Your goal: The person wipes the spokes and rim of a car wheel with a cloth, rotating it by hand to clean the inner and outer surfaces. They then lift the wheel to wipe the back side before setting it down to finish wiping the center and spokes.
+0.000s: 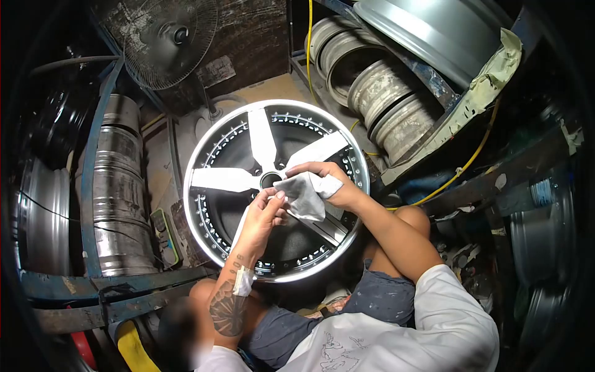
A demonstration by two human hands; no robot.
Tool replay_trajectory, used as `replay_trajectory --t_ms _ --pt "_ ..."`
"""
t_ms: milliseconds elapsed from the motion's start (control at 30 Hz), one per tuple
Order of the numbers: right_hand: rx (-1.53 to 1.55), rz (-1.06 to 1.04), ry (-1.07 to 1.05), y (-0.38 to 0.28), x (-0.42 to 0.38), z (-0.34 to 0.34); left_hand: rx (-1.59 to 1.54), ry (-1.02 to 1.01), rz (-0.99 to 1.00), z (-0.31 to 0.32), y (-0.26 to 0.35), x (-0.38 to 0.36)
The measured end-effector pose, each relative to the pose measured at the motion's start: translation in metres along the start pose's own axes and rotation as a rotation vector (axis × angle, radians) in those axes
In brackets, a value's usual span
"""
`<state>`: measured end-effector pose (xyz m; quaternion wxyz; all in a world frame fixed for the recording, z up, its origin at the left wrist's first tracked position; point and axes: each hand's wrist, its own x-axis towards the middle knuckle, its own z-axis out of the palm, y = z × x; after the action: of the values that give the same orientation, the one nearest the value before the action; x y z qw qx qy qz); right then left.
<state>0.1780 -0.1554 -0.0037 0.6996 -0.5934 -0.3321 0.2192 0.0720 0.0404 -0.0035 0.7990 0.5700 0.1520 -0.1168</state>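
A large wheel rim (263,133) with pale wide spokes and a polished lip lies face up in front of my knees. Above its hub, my right hand (334,186) grips a crumpled grey-white cloth (304,197), which hangs down over the spokes. My left hand (265,209) is closed, with thumb and fingertips pinching the cloth's left corner. Part of the lower spokes is hidden behind my hands and the cloth. Small bolts ring the inside of the rim's edge.
A standing fan (170,43) is at the back left. Stacked metal rims stand on the left rack (102,186), with more worn rims (396,102) at the upper right. A yellow cable (462,170) runs along the right side. A phone-like object (164,235) sits left of the wheel.
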Motion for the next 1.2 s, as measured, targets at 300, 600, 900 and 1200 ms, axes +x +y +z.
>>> replay_trajectory --t_ms 300,600,900,1200 --pt "0.738 0.41 0.096 0.009 -0.007 0.017 -0.171 -0.013 0.081 -0.007 0.006 0.003" --pt "1.089 0.315 0.239 0.004 -0.044 0.051 0.105 0.223 0.211 0.002 0.007 0.0" --pt "-0.663 0.231 0.574 -0.033 -0.072 -0.104 0.07 0.091 0.144 -0.014 0.016 -0.003" --pt "-1.625 0.163 -0.71 -0.013 -0.061 -0.086 -0.02 0.195 0.209 -0.03 0.028 -0.001"
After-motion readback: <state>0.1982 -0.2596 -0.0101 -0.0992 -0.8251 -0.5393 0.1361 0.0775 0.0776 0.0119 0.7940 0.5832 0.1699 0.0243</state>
